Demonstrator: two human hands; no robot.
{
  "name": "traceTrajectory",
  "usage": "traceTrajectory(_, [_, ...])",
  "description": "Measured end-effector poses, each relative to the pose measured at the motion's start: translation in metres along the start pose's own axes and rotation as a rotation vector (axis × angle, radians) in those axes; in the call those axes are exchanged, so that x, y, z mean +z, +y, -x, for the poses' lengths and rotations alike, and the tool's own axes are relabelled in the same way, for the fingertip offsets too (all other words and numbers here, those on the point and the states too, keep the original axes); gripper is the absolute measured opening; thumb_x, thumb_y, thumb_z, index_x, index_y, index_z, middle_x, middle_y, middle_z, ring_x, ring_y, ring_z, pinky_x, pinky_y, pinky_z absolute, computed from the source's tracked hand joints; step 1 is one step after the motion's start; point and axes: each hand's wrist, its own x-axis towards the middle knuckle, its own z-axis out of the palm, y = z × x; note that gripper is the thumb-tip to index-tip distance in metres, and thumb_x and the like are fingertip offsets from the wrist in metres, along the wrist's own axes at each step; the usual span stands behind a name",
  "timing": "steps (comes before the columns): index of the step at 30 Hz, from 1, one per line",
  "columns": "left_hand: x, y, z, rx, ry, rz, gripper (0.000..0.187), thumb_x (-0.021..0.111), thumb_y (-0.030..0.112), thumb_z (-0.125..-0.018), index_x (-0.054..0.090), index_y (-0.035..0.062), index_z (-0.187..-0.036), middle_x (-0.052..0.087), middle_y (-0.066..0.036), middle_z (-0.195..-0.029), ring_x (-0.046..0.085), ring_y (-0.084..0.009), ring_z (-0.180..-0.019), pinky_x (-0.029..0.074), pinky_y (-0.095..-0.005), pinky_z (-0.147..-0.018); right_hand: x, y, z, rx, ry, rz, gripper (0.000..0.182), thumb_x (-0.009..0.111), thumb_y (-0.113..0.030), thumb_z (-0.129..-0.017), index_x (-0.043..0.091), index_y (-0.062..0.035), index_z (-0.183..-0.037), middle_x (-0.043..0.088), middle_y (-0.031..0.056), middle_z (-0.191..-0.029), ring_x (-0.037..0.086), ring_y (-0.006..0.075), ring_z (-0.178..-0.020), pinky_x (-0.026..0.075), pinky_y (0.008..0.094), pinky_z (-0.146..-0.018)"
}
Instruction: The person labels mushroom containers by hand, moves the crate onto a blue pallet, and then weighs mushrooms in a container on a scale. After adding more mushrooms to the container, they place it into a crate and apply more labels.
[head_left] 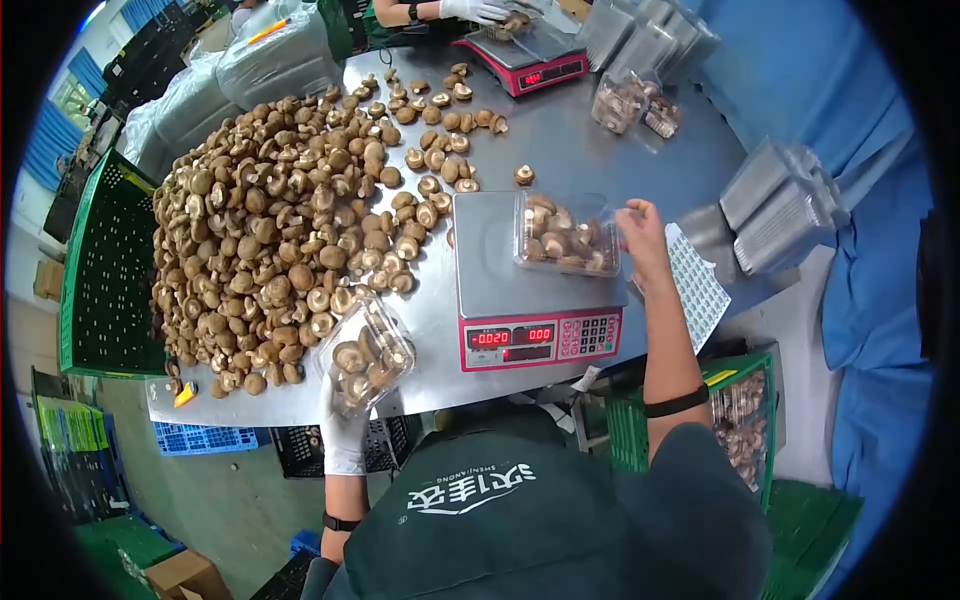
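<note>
My left hand (345, 420), in a white glove, holds a clear plastic clamshell box (366, 350) of shiitake mushrooms, tilted in front of the pile. The bare fingers of my right hand (643, 238) grip the right end of a second clear clamshell box (567, 236), also with mushrooms in it. That box is over the steel pan of a red weighing scale (540, 338), whose red display reads -0.020. A large heap of brown shiitake mushrooms (265, 230) spreads over the left of the metal table, with loose ones reaching toward the scale.
Across the table (560, 130), another person's gloved hands work at a second red scale (525, 65). Stacks of clear boxes (780, 205) stand at the right, near a sheet of labels (697, 285). Green crates (110, 270) flank the table; the right one holds packed boxes.
</note>
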Motion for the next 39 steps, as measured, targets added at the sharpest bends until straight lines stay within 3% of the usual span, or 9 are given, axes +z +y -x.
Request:
traceTrajectory(3, [0.0,0.002,0.001,0.01,-0.034,-0.044,0.052,0.052,0.038,-0.099,0.048,0.0078,-0.14,0.054,-0.012,-0.138,0.053,-0.0301,-0.124,0.045,-0.0484,-0.103,-0.007,-0.006,0.005,-0.123,0.21,-0.027,0.03,0.063,-0.021,-0.093,0.054,-0.0064,-0.117,0.06,0.0053,-0.107,0.058,0.0116,-0.095,0.049,0.0277,-0.073])
traceTrajectory(14, [-0.025,0.0,-0.002,0.031,0.037,-0.016,0.054,0.052,0.039,-0.099,0.044,0.0086,-0.143,0.052,-0.012,-0.14,0.053,-0.0312,-0.124,0.045,-0.0511,-0.102,-0.028,-0.004,0.003,-0.122,0.26,0.023,0.033,0.062,-0.021,-0.094,0.057,-0.0023,-0.12,0.062,0.0067,-0.112,0.061,0.0148,-0.094,0.05,0.0286,-0.073])
traceTrajectory(26, [-0.013,-0.002,0.006,0.027,0.034,0.037,0.055,0.053,0.04,-0.099,0.044,0.0066,-0.142,0.053,-0.014,-0.139,0.052,-0.0321,-0.125,0.043,-0.0502,-0.105,-0.02,0.007,-0.013,-0.061,0.17,0.092,0.035,0.062,-0.024,-0.094,0.057,-0.0025,-0.121,0.063,0.0069,-0.11,0.06,0.0151,-0.092,0.049,0.0293,-0.072])
traceTrajectory(32, [-0.017,-0.011,0.004,0.015,0.069,-0.072,0.053,0.052,0.037,-0.099,0.045,0.0073,-0.142,0.053,-0.012,-0.139,0.054,-0.0289,-0.123,0.046,-0.0477,-0.103,-0.005,0.002,-0.019,-0.021,0.077,0.228,0.046,0.068,-0.032,-0.091,0.056,-0.0029,-0.124,0.065,0.0065,-0.105,0.06,0.0154,-0.09,0.05,0.0309,-0.071])
traceTrajectory(34, [-0.018,-0.016,-0.004,-0.063,0.137,-0.083,0.048,0.054,0.032,-0.099,0.046,0.008,-0.14,0.055,-0.011,-0.136,0.057,-0.0248,-0.12,0.049,-0.043,-0.1,0.0,-0.009,-0.015,0.053,-0.073,0.304,0.052,0.074,-0.036,-0.086,0.058,-0.0033,-0.123,0.065,0.0065,-0.099,0.06,0.0152,-0.088,0.05,0.0313,-0.072])
traceTrajectory(39, [-0.023,-0.04,-0.018,0.061,0.05,-0.26,0.05,0.058,0.031,-0.098,0.045,0.0074,-0.139,0.055,-0.01,-0.133,0.057,-0.0225,-0.118,0.051,-0.0385,-0.095,-0.006,0.004,-0.032,-0.07,-0.189,0.373,0.05,0.082,-0.04,-0.076,0.065,-0.0021,-0.102,0.066,0.006,-0.091,0.061,0.0154,-0.084,0.049,0.0299,-0.072])
